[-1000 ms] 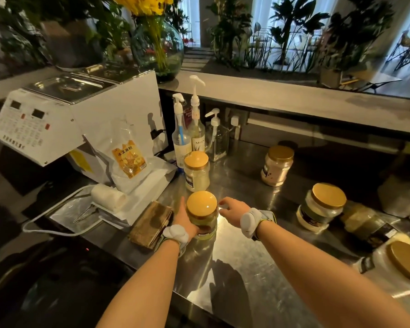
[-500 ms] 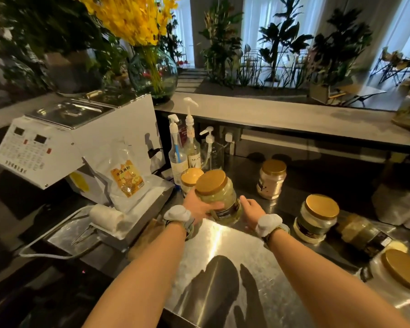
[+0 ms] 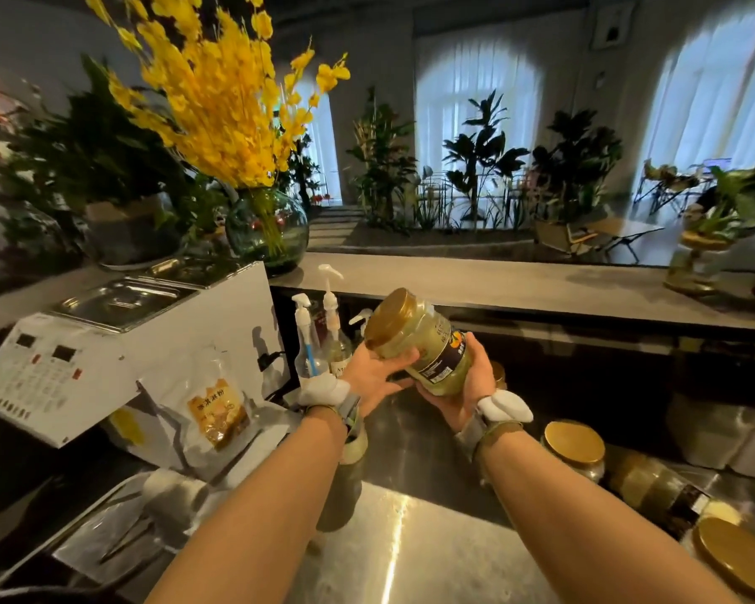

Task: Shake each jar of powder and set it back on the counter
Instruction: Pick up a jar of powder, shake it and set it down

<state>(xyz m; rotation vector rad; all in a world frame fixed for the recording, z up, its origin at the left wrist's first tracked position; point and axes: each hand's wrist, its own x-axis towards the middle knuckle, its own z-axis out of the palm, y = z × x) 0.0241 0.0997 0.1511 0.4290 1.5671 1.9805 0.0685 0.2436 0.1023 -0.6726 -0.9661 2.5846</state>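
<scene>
Step in hand: shaking. Jar of pale powder (image 3: 423, 342) raised clear of the steel counter (image 3: 432, 547), tipped with gold lid (image 3: 389, 318) toward upper left. Left hand (image 3: 373, 377) curled under the lid end, fingers (image 3: 404, 357) wrapped against the glass; right hand (image 3: 463, 385) cupping the base, closed round the label. Further lidded jars (image 3: 574, 446) standing at right. Next move, by judgement: righting the jar and lowering it onto bare counter, apart from its neighbours.

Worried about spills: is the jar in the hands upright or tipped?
Tipped. The jar lies tilted with its gold lid pointing up-left, held off the counter between the left hand and right hand. The lid is on.
</scene>
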